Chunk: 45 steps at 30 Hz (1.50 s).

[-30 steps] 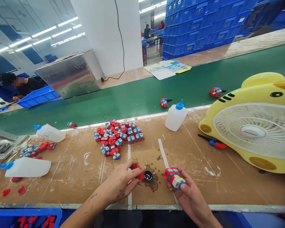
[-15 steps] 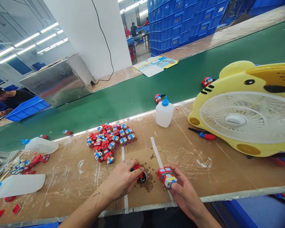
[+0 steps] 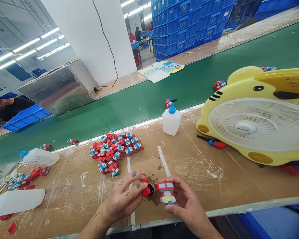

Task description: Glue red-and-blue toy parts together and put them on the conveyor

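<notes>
Between the fingertips of my left hand [image 3: 124, 197] is a red plastic piece [image 3: 146, 188], close to the rim of a small round cup [image 3: 151, 190] with dark liquid inside. My right hand [image 3: 186, 202] grips a toy robot torso [image 3: 167, 194], red, grey and white with two light blue windows and a yellow front. The windows face up towards me. A narrow space separates the two parts, and the cup lies beneath it. Wet brown spots surround the cup on a cardboard sheet [image 3: 142, 212] edged with white tape. My left fingers cover some of the red piece.
Beyond my hands lies a heap of toy torsos [image 3: 116, 151]. A white squeeze bottle [image 3: 171, 122] stands upright; others [image 3: 41, 156] lie at left. A yellow fan [image 3: 254, 122] occupies the right. Behind runs a green conveyor belt [image 3: 129, 108] carrying several toy parts. A co-worker [image 3: 11, 108] sits far left.
The torso has turned in my right hand and come left, nearer the red piece. My left hand has tilted the red piece at the cup. Toy parts on the belt have shifted right.
</notes>
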Each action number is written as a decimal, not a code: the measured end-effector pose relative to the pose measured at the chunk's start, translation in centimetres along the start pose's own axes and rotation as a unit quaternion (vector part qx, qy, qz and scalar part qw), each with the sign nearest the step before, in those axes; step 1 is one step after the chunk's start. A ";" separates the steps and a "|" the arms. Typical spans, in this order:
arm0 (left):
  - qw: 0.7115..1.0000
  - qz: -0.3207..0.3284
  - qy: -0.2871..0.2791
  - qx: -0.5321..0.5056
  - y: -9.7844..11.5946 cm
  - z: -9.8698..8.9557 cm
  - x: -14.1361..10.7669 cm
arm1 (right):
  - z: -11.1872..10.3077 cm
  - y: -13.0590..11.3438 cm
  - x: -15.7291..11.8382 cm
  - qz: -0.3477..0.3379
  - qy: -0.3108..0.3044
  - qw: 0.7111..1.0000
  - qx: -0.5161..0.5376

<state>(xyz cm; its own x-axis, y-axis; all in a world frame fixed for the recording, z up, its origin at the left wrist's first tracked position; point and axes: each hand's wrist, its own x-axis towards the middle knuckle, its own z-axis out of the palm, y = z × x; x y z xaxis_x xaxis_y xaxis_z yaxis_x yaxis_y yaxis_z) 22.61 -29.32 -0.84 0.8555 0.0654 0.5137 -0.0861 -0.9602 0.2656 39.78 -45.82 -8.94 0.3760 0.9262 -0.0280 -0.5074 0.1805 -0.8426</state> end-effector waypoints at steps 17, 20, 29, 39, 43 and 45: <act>0.993 -0.043 0.078 -0.074 1.3 0.6 0.3 | 0.8 0.0 -0.7 -0.133 -0.055 0.977 -0.157; 0.993 -0.044 0.084 -0.072 1.4 0.6 0.6 | 0.6 0.0 -0.7 -0.173 -0.054 0.965 -0.189; 0.995 -0.010 0.078 -0.067 1.9 0.0 0.9 | 0.8 0.4 -0.7 -0.174 -0.050 0.964 -0.194; 0.996 -0.015 0.069 -0.049 1.7 -1.1 0.9 | 0.2 -0.8 -0.4 -0.211 -0.085 0.925 -0.303; 0.996 -0.016 0.079 -0.045 1.6 -1.2 0.7 | 0.4 -0.5 -0.5 -0.184 -0.072 0.948 -0.252; 0.994 -0.019 0.090 -0.054 1.6 -1.4 0.6 | 0.9 -0.6 -0.6 -0.122 -0.021 0.976 -0.180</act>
<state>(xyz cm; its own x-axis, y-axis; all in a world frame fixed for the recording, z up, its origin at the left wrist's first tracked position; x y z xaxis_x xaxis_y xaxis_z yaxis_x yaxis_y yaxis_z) 22.32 -30.44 1.06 0.7552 0.1580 0.6361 -0.1172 -0.9223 0.3682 39.17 -46.17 -7.89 0.4163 0.8842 0.2116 -0.0998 0.2758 -0.9560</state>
